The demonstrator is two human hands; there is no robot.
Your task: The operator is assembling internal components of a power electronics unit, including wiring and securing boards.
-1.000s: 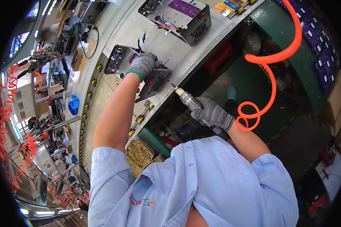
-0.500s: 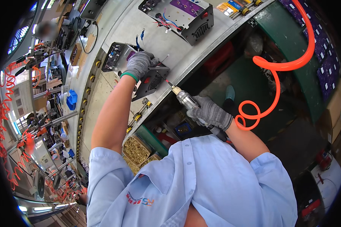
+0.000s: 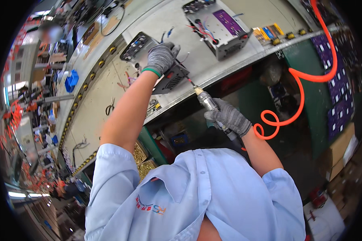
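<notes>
My right hand (image 3: 230, 118), in a grey knit glove, is wrapped around a power screwdriver (image 3: 208, 101) with a silver body. Its long thin bit points up and left at the dark vented end panel (image 3: 173, 79) of an open metal housing (image 3: 137, 45). Whether the tip touches a screw is too small to tell. At the top edge of that panel, my left hand (image 3: 161, 58), gloved in grey with a green cuff, is closed on the housing; its fingertips are partly hidden. Blue-tipped wires (image 3: 167, 33) stick up just beyond it.
A second open housing (image 3: 225, 28) with a purple board and red and blue wires stands to the right. An orange coiled hose (image 3: 301, 96) hangs at right. Bins of brass-coloured fasteners (image 3: 145, 168) sit below the bench edge. Scissors (image 3: 110, 107) lie on the left bench.
The whole view has swung, so bench, housings and hands appear further right. My left hand stays on the same housing, and the screwdriver remains pointed at its end panel.
</notes>
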